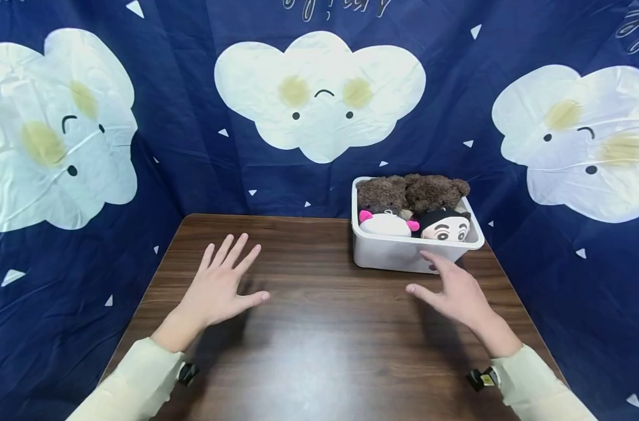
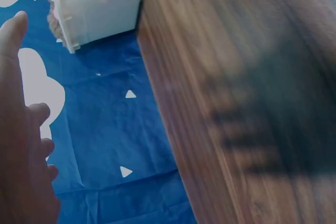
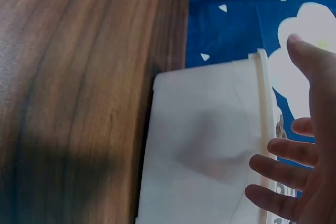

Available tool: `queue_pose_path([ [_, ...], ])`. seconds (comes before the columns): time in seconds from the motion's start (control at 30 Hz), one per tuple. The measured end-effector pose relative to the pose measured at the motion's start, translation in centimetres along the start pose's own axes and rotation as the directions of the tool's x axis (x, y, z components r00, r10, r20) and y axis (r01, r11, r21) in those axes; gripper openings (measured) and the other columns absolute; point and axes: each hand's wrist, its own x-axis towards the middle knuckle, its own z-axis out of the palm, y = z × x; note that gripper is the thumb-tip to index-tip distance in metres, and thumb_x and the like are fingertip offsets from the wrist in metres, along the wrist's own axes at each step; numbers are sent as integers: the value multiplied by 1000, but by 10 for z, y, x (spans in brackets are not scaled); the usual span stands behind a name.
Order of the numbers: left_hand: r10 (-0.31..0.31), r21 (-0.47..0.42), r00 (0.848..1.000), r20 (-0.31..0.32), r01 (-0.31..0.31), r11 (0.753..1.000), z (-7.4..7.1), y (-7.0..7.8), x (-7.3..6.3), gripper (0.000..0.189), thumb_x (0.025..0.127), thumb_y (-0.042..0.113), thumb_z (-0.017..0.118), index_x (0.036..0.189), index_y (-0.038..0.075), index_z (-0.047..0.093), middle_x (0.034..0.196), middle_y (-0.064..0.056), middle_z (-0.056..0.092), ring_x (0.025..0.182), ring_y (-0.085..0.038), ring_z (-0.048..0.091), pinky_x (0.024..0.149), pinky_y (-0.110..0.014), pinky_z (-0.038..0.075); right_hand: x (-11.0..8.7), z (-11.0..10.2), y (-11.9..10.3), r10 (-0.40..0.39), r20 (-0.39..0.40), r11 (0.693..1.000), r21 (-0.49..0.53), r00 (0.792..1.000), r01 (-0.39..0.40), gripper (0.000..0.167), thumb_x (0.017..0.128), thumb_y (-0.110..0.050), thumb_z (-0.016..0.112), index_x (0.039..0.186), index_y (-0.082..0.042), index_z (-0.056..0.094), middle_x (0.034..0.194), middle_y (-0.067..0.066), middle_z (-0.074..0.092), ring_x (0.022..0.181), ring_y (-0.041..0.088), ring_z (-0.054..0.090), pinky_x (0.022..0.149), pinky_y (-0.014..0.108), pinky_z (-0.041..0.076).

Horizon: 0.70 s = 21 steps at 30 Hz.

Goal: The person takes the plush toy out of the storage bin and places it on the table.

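My left hand (image 1: 219, 292) hovers over the left part of the wooden table, fingers spread and holding nothing. On the other side, my right hand (image 1: 458, 292) is held in front of a white plastic bin (image 1: 393, 257), thumb apart from the fingers and nothing in its grasp. Brown fluffy plush toys (image 1: 435, 193) fill the back of the bin. At its front sit a white plush with pink ends (image 1: 386, 225) and a plush head with a black cap (image 1: 445, 227). In the right wrist view the fingers (image 3: 283, 171) appear near the bin's rim; contact cannot be told.
The brown table (image 1: 303, 304) has its far edge along a dark blue cloth (image 1: 182, 117) printed with white clouds. The same cloth hangs at both sides. The bin stands at the table's far right corner. Small black devices (image 1: 187, 373) sit at both wrists.
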Motion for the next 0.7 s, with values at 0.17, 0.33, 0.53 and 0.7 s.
queue_pose_path([
  [0.17,-3,-27,1000,0,3,1000,-6,4,10,106,79,90,51,163,30,30,172,-8,20,159,-37,11,123,-65,10,7,-3,9,71,-144,993,109,987,-56,63,87,-44,82,135,-8,62,119,11,74,93,29,75,80,47,56],
  [0.33,-10,-66,1000,25,12,998,-10,7,25,105,79,91,49,164,33,27,171,-7,23,158,-37,16,123,-65,12,14,-5,17,207,-246,957,254,947,-143,47,88,-35,83,124,-8,68,106,10,78,81,7,75,70,16,53],
  [0.53,-32,-161,997,70,43,986,-17,13,42,99,85,87,48,164,32,27,170,-7,26,156,-38,23,124,-63,15,20,-5,24,376,-260,873,422,889,-246,41,90,-32,81,118,-4,72,96,10,79,71,-16,64,61,8,50],
  [0.7,-58,-260,996,61,72,963,-23,21,55,91,89,81,50,162,30,33,166,-7,34,151,-36,34,119,-62,29,22,-7,27,505,-163,749,571,848,-336,45,91,-37,79,115,0,71,79,-15,76,65,3,73,49,22,55],
])
